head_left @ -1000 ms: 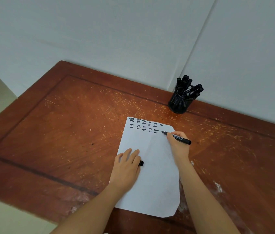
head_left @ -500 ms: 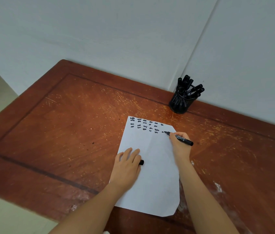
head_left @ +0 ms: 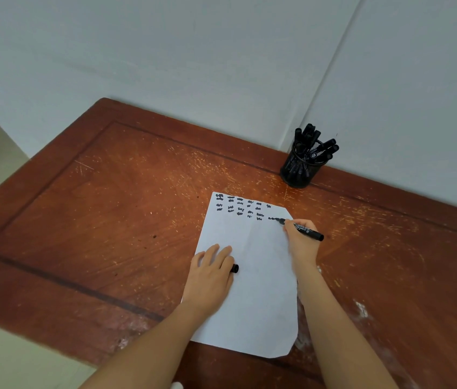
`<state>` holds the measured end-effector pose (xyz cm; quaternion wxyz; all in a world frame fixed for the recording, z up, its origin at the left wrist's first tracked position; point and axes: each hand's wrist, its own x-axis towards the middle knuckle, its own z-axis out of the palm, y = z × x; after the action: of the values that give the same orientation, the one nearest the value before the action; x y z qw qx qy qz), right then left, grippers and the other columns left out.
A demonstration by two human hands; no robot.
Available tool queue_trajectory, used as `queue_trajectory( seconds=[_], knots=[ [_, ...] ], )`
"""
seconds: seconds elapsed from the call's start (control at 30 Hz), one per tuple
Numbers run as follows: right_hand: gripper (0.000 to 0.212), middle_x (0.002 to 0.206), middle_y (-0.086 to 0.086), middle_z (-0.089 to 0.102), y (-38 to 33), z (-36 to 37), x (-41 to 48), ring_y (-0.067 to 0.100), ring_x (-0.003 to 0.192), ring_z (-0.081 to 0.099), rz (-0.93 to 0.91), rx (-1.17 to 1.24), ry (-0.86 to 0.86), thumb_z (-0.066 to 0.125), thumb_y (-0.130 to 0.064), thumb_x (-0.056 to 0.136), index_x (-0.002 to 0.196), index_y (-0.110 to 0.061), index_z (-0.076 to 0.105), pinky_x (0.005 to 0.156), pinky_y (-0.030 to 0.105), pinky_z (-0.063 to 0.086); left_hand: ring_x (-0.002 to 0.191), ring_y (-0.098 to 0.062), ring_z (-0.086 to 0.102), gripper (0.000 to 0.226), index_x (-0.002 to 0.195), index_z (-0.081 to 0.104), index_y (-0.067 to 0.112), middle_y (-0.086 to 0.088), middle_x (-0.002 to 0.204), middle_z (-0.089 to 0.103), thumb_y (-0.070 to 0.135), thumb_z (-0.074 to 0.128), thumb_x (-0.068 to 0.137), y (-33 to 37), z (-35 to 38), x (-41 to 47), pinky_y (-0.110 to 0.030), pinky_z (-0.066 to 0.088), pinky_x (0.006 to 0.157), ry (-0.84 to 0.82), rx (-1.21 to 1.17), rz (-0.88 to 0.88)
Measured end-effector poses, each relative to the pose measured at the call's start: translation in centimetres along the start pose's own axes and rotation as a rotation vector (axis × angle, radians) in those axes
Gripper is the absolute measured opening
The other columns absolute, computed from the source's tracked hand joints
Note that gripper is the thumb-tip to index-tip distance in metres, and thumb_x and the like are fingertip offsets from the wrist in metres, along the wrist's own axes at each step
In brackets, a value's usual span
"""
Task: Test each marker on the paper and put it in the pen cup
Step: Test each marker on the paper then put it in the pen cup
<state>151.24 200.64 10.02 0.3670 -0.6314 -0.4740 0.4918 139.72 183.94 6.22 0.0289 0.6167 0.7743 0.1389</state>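
**Marker tip down on the paper, cup waiting at the wall**

The right hand (head_left: pixel 301 244) pinches the marker (head_left: pixel 307 231) in a writing grip, its tip on the paper (head_left: pixel 249 299) and its barrel running tip-left to tail-right. The cup (head_left: pixel 300 171) stands beyond and slightly right of that hand, the nearer one. The left hand (head_left: pixel 209 279) lies flat on the paper with a cap (head_left: pixel 234 268) at its thumb side. Whether it grips the cap is unclear.

The left hand (head_left: pixel 210 273) lies palm down on the left edge of the paper (head_left: pixel 252 299), fingers straight. The right hand (head_left: pixel 301 244) rests at the paper's upper right edge, pinching a marker (head_left: pixel 307 231).
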Motion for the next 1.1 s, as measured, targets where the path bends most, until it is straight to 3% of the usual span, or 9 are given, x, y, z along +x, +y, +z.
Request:
queue_trajectory(
  seconds=[0.13, 0.23, 0.37, 0.57, 0.73, 0.83, 0.9, 0.97, 1.1],
  knots=[
    [0.019, 0.071, 0.000, 0.056, -0.5, -0.3, -0.5, 0.010, 0.059, 0.046, 0.006, 0.003, 0.009, 0.062, -0.011, 0.082, 0.068, -0.021, 0.053, 0.051, 0.021, 0.037, 0.107, -0.022, 0.061, 0.027, 0.082, 0.062, 0.024, 0.005, 0.111, 0.066, 0.029, 0.036, 0.081, 0.0, -0.3, 0.1, -0.037, 0.052, 0.082, -0.040, -0.016, -0.006],
    [0.019, 0.076, 0.003, 0.060, -1.1, -1.3, -1.4, 0.013, 0.069, 0.055, -0.009, 0.072, 0.056, 0.063, -0.011, 0.083, 0.071, -0.022, 0.054, 0.058, 0.020, 0.044, 0.109, -0.020, 0.058, 0.025, 0.081, 0.061, 0.026, 0.008, 0.111, 0.065, 0.028, 0.036, 0.081, 0.0, -0.4, 0.0, -0.036, 0.051, 0.082, -0.069, -0.041, -0.016],
    [0.018, 0.071, 0.003, 0.058, -2.0, -3.3, -4.0, 0.012, 0.059, 0.053, 0.001, 0.117, 0.089, 0.063, -0.012, 0.085, 0.074, -0.022, 0.053, 0.053, 0.018, 0.045, 0.106, -0.021, 0.062, 0.026, 0.080, 0.062, 0.026, 0.007, 0.110, 0.066, 0.028, 0.036, 0.081, 0.2, -1.1, 0.0, -0.036, 0.052, 0.080, -0.117, -0.045, -0.015],
    [0.015, 0.083, 0.007, 0.066, -2.9, -6.4, -8.7, 0.017, 0.072, 0.058, 0.021, 0.120, -0.197, 0.059, -0.008, 0.087, 0.088, -0.022, 0.065, 0.066, 0.025, 0.046, 0.102, -0.018, 0.065, 0.028, 0.079, 0.063, 0.028, 0.010, 0.107, 0.067, 0.029, 0.035, 0.080, 0.5, -2.2, -0.1, -0.034, 0.053, 0.078, -0.124, -0.063, -0.031],
    [0.022, 0.067, 0.005, 0.071, -3.9, -7.8, -12.0, 0.020, 0.066, 0.062, 0.099, 0.164, -0.295, 0.047, -0.021, 0.094, 0.090, -0.014, 0.068, 0.063, 0.028, 0.044, 0.103, -0.020, 0.060, 0.023, 0.083, 0.060, 0.022, -0.001, 0.113, 0.066, 0.028, 0.038, 0.081, -0.1, -2.6, -0.2, -0.036, 0.050, 0.073, 0.042, -0.253, -0.147],
    [0.023, 0.055, 0.004, 0.066, -4.5, -8.7, -13.3, 0.017, 0.054, 0.059, 0.041, 0.183, -0.257, 0.044, -0.012, 0.094, 0.086, -0.005, 0.064, 0.059, 0.029, 0.044, 0.103, -0.014, 0.047, 0.024, 0.089, 0.064, 0.019, -0.004, 0.110, 0.067, 0.027, 0.042, 0.085, -0.2, -4.3, -0.2, -0.039, 0.050, 0.074, 0.087, -0.356, -0.135],
    [0.017, 0.048, 0.002, 0.058, -4.9, -9.3, -13.9, 0.014, 0.047, 0.052, -0.021, 0.200, -0.207, 0.046, -0.006, 0.093, 0.078, -0.005, 0.054, 0.055, 0.028, 0.042, 0.101, -0.013, 0.053, 0.020, 0.100, 0.067, 0.013, -0.001, 0.107, 0.067, 0.017, 0.050, 0.090, 0.0, -6.6, 0.0, -0.031, 0.046, 0.083, 0.063, -0.397, -0.110],
    [0.018, 0.044, 0.000, 0.051, -5.2, -9.9, -14.3, 0.013, 0.043, 0.045, -0.083, 0.213, -0.187, 0.050, -0.001, 0.090, 0.073, -0.007, 0.048, 0.052, 0.028, 0.039, 0.092, -0.013, 0.058, 0.019, 0.106, 0.066, 0.012, 0.001, 0.105, 0.066, 0.013, 0.054, 0.091, 0.0, -8.7, 0.2, -0.024, 0.043, 0.080, 0.024, -0.440, -0.116],
    [0.019, 0.051, 0.001, 0.059, -6.1, -10.4, -15.2, 0.011, 0.048, 0.052, -0.185, 0.212, -0.292, 0.055, 0.008, 0.085, 0.077, -0.008, 0.058, 0.050, 0.020, 0.045, 0.085, -0.015, 0.057, 0.017, 0.105, 0.065, 0.017, 0.006, 0.095, 0.063, 0.018, 0.055, 0.091, 0.1, -12.3, -0.2, -0.027, 0.044, 0.076, -0.017, -0.459, -0.108]
  ],
)
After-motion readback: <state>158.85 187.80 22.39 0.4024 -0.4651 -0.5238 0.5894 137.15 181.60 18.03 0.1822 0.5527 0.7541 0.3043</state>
